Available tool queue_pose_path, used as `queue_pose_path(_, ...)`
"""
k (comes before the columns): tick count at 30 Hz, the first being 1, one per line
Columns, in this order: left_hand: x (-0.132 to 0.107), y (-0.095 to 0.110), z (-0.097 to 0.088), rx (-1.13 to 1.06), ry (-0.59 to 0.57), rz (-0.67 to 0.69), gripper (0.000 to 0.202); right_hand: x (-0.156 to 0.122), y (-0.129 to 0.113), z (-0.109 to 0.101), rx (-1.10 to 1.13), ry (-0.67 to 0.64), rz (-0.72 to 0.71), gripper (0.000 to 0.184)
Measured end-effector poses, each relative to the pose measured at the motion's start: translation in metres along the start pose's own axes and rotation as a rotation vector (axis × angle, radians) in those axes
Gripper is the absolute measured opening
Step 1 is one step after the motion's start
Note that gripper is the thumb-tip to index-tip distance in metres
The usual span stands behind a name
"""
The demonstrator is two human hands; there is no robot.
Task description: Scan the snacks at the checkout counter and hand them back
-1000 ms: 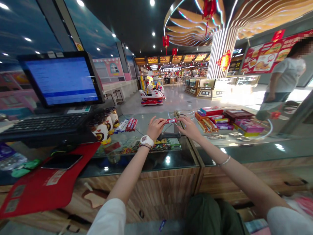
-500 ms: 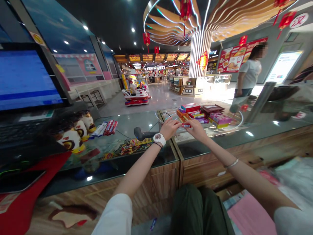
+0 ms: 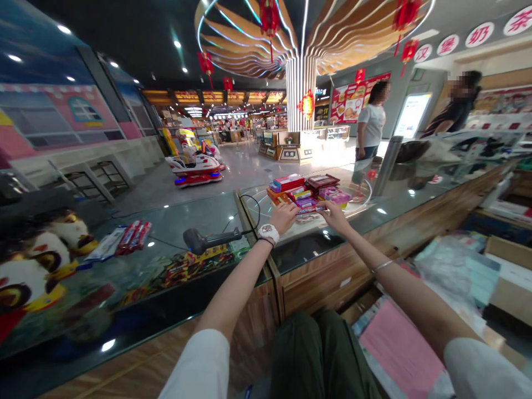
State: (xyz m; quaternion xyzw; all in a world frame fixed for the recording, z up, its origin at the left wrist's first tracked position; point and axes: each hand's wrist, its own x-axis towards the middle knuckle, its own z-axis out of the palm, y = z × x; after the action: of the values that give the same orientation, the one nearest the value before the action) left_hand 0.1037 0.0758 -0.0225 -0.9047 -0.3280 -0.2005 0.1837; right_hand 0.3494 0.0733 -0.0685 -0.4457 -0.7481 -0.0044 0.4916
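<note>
A narrow wrapped candy bar (image 3: 307, 210) spans the gap between my two hands, at the near side of a pile of sweets on the glass counter. My left hand (image 3: 284, 217), wearing a white watch, has its fingers closed at the bar's left end. At the other end, my right hand (image 3: 336, 218) pinches it between thumb and fingers. Just behind lie a red box (image 3: 286, 182), an orange box (image 3: 277, 197), a dark red flat pack (image 3: 322, 181) and a pink-purple box (image 3: 334, 195). My fingers hide both ends of the bar.
A black barcode scanner (image 3: 211, 240) with a cable lies left of my hands. Farther left are red wrapped sticks (image 3: 133, 237) and penguin-like figures (image 3: 46, 255). A metal post (image 3: 387, 165) rises at the right. Two people are beyond the counter.
My view has swung to the right, so the screen at the left is out of sight. The bar between my hands is now closer to the pile of sweets. A second person shows at right.
</note>
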Motion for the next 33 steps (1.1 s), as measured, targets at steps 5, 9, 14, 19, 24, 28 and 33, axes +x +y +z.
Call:
queue_pose_path(5,0.015,0.009,0.014,0.041,-0.098,-0.043,0.025,0.002,0.006,0.011,-0.121,-0.010,-0.007,0.019)
queue_pose_path(9,0.023,0.015,0.018,0.060,-0.139,-0.038,0.025,-0.003,-0.002,0.017,-0.260,-0.107,0.001,0.030)
queue_pose_path(14,0.029,0.017,0.023,0.074,-0.167,-0.041,0.023,-0.006,-0.011,0.016,-0.360,-0.236,0.064,0.037)
queue_pose_path(19,0.032,0.010,0.035,0.008,-0.136,-0.026,0.020,-0.003,-0.012,0.015,-0.393,-0.326,0.090,0.039)
queue_pose_path(24,0.029,0.010,0.044,-0.006,-0.057,0.004,0.023,-0.003,-0.014,0.015,-0.445,-0.331,0.130,0.040)
queue_pose_path(28,0.026,0.013,0.046,0.019,-0.042,-0.006,0.027,-0.004,-0.013,0.016,-0.470,-0.330,0.161,0.040)
queue_pose_path(33,0.023,0.013,0.047,-0.002,-0.039,-0.011,0.029,-0.004,-0.009,0.018,-0.484,-0.360,0.172,0.042)
